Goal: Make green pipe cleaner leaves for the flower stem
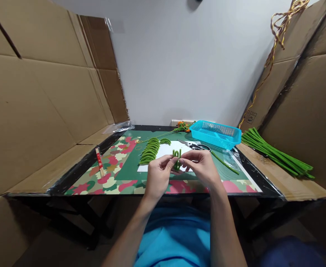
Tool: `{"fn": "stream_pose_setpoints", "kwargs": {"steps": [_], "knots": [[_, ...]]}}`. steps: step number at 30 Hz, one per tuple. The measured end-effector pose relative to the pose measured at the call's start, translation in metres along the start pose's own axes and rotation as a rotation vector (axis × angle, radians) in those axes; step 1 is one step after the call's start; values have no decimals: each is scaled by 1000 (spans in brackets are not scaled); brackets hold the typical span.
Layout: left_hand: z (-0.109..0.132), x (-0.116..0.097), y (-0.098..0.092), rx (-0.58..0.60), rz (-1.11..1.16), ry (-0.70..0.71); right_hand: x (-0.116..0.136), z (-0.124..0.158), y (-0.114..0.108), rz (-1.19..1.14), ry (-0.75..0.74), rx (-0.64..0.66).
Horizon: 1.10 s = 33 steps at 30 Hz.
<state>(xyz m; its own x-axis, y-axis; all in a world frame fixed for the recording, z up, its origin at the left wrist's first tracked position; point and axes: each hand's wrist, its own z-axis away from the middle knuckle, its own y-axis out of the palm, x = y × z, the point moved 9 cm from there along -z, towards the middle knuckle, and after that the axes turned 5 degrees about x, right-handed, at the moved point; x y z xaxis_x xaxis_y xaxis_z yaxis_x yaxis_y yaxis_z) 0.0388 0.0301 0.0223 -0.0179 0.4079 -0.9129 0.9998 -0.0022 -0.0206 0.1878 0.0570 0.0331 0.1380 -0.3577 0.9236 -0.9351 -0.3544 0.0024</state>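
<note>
Between my two hands, above the white paper (pixel 167 148), is a green pipe cleaner (pixel 177 163) bent into loops with its ends pointing up. My left hand (pixel 161 171) pinches its left side between thumb and fingers. From the other side, my right hand (pixel 199 165) grips it with thumb and forefinger. Part of the bent piece is hidden behind the fingertips. Left of the hands lies a column of several curved green pipe-cleaner pieces (pixel 149 151), with another small curved piece (pixel 165 141) beside its top. Scissors (pixel 197 146) with dark handles rest just beyond my right hand.
A blue plastic basket (pixel 215 134) stands at the back right, beside orange flowers (pixel 183 126) on a green stem. One straight green pipe cleaner (pixel 224 162) lies on the mat. A bundle of green pipe cleaners (pixel 276 152) is at right, chopsticks (pixel 99 161) in a red wrapper at left. Cardboard walls flank the table.
</note>
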Motion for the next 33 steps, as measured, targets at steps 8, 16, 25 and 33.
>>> {"fn": "stream_pose_setpoints", "kwargs": {"steps": [8,16,25,33], "knots": [[4,3,10,99,-74,-29,5,1,1,95,-27,-13],[9,7,21,203,-153,-58,-8,1,-3,58,46,-32],[8,11,24,237,-178,-109,-8,-1,-3,96,32,-37],[10,21,29,308,44,-233,-2,1,-12,75,-42,-145]]}}
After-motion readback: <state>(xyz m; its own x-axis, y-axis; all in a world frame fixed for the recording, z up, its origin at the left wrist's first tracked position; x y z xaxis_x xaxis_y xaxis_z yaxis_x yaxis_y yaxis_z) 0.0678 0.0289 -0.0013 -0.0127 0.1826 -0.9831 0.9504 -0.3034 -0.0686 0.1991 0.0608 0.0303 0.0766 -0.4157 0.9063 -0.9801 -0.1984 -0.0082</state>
